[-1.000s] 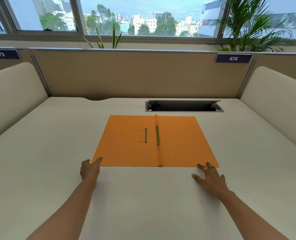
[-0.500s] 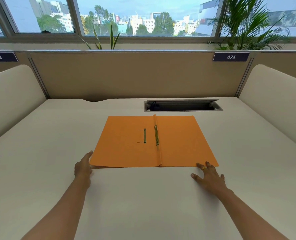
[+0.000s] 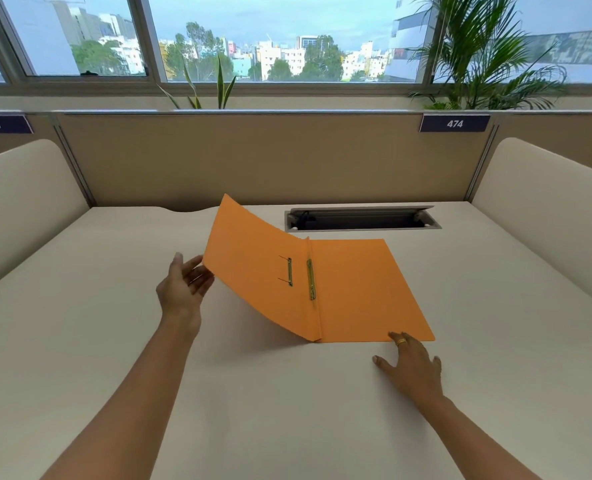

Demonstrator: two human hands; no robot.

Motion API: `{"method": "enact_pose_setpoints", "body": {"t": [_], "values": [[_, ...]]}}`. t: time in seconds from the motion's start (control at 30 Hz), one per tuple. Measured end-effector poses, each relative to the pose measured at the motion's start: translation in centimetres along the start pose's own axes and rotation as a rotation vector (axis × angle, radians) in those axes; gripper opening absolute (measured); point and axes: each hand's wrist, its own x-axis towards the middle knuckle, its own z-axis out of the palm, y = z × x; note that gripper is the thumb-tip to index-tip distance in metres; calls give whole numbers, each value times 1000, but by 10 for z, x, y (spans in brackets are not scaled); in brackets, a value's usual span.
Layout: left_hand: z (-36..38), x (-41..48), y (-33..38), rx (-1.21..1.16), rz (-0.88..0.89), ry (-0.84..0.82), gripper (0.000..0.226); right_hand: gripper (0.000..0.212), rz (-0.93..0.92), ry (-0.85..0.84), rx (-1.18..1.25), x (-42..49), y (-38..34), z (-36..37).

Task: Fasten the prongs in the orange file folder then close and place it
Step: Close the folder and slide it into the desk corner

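Observation:
The orange file folder (image 3: 360,285) lies open on the desk, spine toward me. Its left cover (image 3: 249,258) is raised off the desk and tilted up to the left. My left hand (image 3: 183,289) is under that cover's left edge, fingers spread, lifting it. A metal prong fastener (image 3: 310,278) runs along the spine, and a second metal bar with two thin prongs (image 3: 289,271) sits on the raised cover. My right hand (image 3: 409,365), wearing a ring, rests flat at the near right corner of the right cover, fingertips on its edge.
The white desk (image 3: 287,393) is bounded by beige partitions at the back and both sides. A cable tray slot (image 3: 362,220) opens just behind the folder. Plants stand on the ledge beyond the back partition.
My left hand slid under the folder's left edge and lifted the left cover, which lay flat before. My right hand has stayed at the near right corner.

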Motion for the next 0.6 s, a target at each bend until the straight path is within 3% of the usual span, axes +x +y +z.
{"method": "enact_pose_setpoints", "body": {"t": [0.23, 0.33, 0.6], "values": [[60, -23, 14, 95, 38, -261, 37, 53, -352, 235, 364, -3, -81, -47], [76, -35, 9, 188, 23, -370, 43, 58, -522, 252, 415, -4, -118, -70], [86, -60, -22, 485, -22, -546, 64, 72, -725, 358, 491, -7, -153, -95]]}}
